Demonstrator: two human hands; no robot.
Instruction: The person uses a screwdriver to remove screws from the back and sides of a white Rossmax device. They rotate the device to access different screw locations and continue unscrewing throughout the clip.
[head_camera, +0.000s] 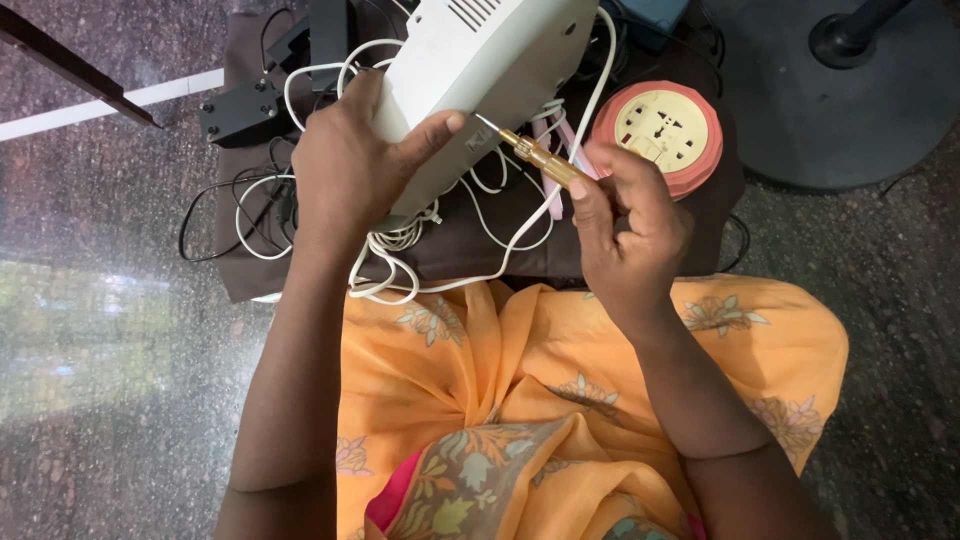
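Head view looks down on your two hands working over your lap, with a white plastic casing (480, 75) tilted up above a brown cloth (480, 240) on the floor; your left hand (350, 165) is wrapped around the casing's lower edge, thumb pressed across its face, fingers hidden behind it; your right hand (625, 225) is curled tight around the amber handle of a screwdriver (530, 152), whose thin metal tip meets the casing just beside your left thumb.

That closeness is the chief risk, as I judge it; if the tip slips off its seat under pressure, it would skid straight toward your thumb; a firmer brace of the casing against the cloth would likely help, since it seems to be carried by one hand alone and could twist as you turn.

White cables (400, 245) lie looped beneath the casing and trail over the cloth's edge toward your orange garment (520, 370); a sudden tug could drag them, or snag the tool's shaft; whether any of them is live cannot be told from here, so treat the round red and cream socket box (665, 130) nearby with care.

Your right wrist is bent inward, forearm rising from the lower right; your left forearm runs nearly straight up from the lower left.
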